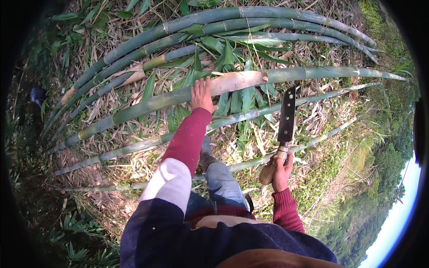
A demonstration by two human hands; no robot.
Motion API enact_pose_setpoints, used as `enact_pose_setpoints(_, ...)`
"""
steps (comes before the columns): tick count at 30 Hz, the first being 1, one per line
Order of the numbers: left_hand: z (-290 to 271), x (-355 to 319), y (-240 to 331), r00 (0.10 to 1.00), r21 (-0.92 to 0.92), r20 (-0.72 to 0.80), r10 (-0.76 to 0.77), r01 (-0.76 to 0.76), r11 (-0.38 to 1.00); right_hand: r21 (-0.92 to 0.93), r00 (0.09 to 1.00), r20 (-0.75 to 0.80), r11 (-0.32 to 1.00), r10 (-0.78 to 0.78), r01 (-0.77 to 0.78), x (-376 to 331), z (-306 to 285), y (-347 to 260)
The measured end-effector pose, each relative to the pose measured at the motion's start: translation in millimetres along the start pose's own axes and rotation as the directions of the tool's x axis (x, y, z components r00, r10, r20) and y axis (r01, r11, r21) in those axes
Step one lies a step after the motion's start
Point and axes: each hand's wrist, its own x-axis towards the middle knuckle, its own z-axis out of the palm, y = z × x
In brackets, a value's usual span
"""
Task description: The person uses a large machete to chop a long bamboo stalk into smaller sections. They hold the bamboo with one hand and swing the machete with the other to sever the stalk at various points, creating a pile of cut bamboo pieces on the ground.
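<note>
My left hand (202, 95) lies flat on a thick green bamboo pole (154, 103), fingers stretched out across its top. Just right of those fingers, a tan papery sheath (237, 82) wraps part of the same pole. In my right hand (282, 172) is a machete (287, 115), gripped by its wooden handle (271, 169). Its dark, broad blade has several holes and points away from me. The blade stands apart from the sheathed pole and appears in front of a thinner bamboo pole (237, 117).
Several more bamboo poles (205, 18) lie side by side at the far side. A thin pole (250, 163) crosses near my legs (221, 178). Green bamboo leaves (230, 56) and dry leaf litter (134, 167) cover the ground. A dark blue object (38, 95) sits at the far left.
</note>
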Motion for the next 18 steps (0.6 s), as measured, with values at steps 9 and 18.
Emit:
enact_pose_setpoints(9,98.7,72.3,-65.9,0.983,-0.01,0.051,0.175,-0.175,0.985,-0.217,0.917,-0.071,0.891,0.392,-0.398,-1.9,-114.9,116.7)
enact_pose_setpoints(18,25.7,62.0,-129.1,0.767,-0.378,-0.285,-0.574,0.461,0.803,-0.479,0.904,0.18,0.838,0.387,-0.263,55.2,-123.0,135.2)
